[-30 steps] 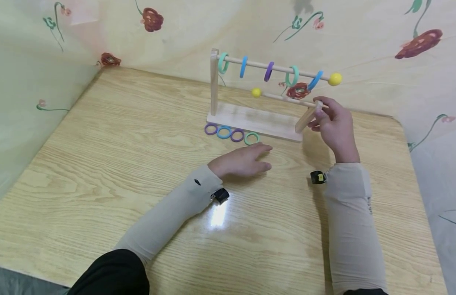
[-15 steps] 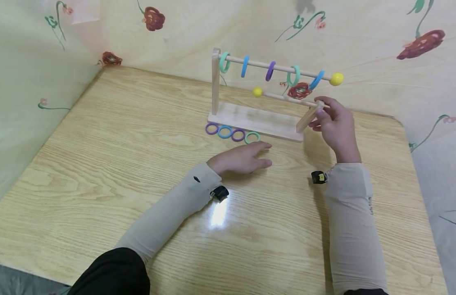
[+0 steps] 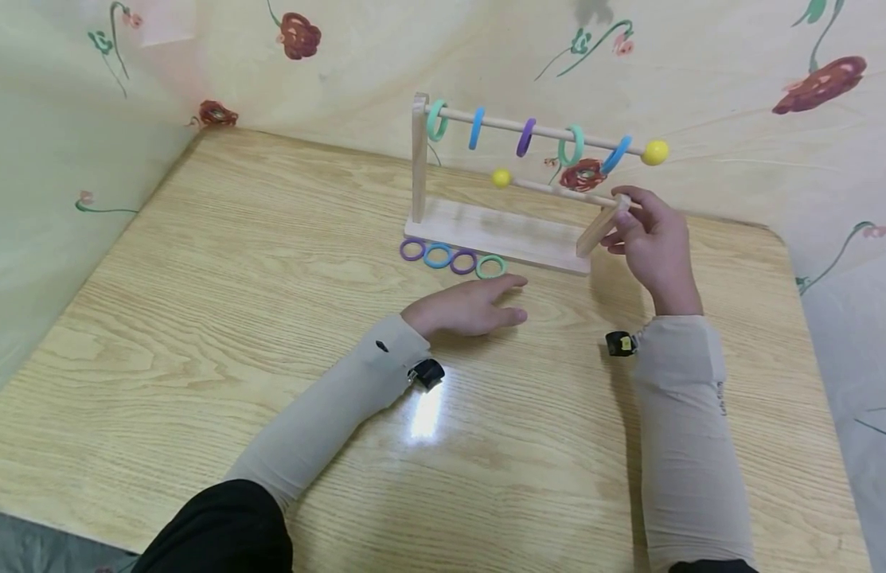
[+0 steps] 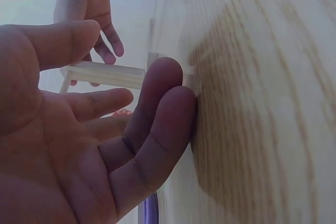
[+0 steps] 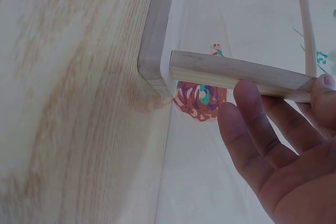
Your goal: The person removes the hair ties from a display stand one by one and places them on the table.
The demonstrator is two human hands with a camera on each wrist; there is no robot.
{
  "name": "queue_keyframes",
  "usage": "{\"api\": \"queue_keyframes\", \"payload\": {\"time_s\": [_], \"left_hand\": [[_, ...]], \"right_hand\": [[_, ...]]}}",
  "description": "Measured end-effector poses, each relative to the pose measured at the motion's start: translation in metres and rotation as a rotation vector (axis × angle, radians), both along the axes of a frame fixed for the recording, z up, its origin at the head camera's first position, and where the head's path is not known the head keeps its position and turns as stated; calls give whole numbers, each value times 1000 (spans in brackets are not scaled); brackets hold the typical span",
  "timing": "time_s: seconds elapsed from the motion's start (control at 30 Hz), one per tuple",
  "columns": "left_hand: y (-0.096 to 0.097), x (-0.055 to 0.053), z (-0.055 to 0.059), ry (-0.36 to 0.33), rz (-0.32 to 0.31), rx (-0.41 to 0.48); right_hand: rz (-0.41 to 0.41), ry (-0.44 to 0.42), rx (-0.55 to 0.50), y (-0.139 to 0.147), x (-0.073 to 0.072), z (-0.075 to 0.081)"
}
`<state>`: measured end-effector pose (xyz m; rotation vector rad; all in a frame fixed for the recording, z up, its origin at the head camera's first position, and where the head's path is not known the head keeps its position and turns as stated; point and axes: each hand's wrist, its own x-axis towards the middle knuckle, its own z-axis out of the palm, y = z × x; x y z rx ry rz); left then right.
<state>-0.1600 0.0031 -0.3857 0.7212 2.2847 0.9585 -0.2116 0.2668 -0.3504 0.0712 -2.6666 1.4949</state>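
Observation:
A wooden rack (image 3: 510, 235) stands on the table, with a taller left post (image 3: 419, 163) and a shorter right post (image 3: 595, 231). Green, blue and purple rings hang on its upper rod (image 3: 500, 124); the lower rod (image 3: 557, 192) carries none. My right hand (image 3: 656, 247) pinches the top of the shorter post between thumb and fingers, also seen by the right wrist camera. In front of the base lie two purple rings, a blue ring (image 3: 438, 255) and a green ring (image 3: 490, 267). My left hand (image 3: 467, 309) rests beside the green ring, thumb and fingers apart, holding nothing.
A yellow ball caps each rod: the upper ball (image 3: 654, 152) at the right, the lower ball (image 3: 501, 177) at the left. Behind the wood-grain table (image 3: 199, 318) hangs a flower-patterned cloth (image 3: 385, 48).

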Motion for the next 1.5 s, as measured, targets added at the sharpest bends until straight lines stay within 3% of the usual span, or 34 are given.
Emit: {"api": "queue_keyframes", "payload": {"time_s": [0.43, 0.6, 0.73, 0.87, 0.97, 1.07, 1.13, 1.2, 1.27, 1.4, 1.5], "left_hand": [[-2, -3, 6, -17, -92, -53], [-12, -8, 22, -41, -126, 48], [-30, -14, 48, -2, -104, 220], [-55, -22, 81, 150, 15, 470], [-73, -29, 99, 276, 201, 683], [-87, -37, 111, 322, 435, 871], [-94, -44, 114, 343, 572, 945], [-100, -51, 113, 358, 674, 966], [-104, -58, 110, 386, 728, 938], [-109, -71, 100, 366, 755, 821], [-109, -78, 91, 325, 747, 756]], "right_hand": [[27, -8, 29, 4, -2, 1], [34, -10, 43, 5, -1, 3], [45, -36, 56, 6, -1, 5], [30, -54, 56, 8, 0, 9], [11, -51, 36, 10, 4, 14], [-27, -32, 7, 12, 8, 18], [-69, 7, -28, 11, 10, 22], [-108, 65, -98, 8, 11, 25], [-127, 124, -197, 3, 12, 28], [-103, 151, -469, -10, 11, 36], [-69, 93, -567, -20, 10, 42]]}}
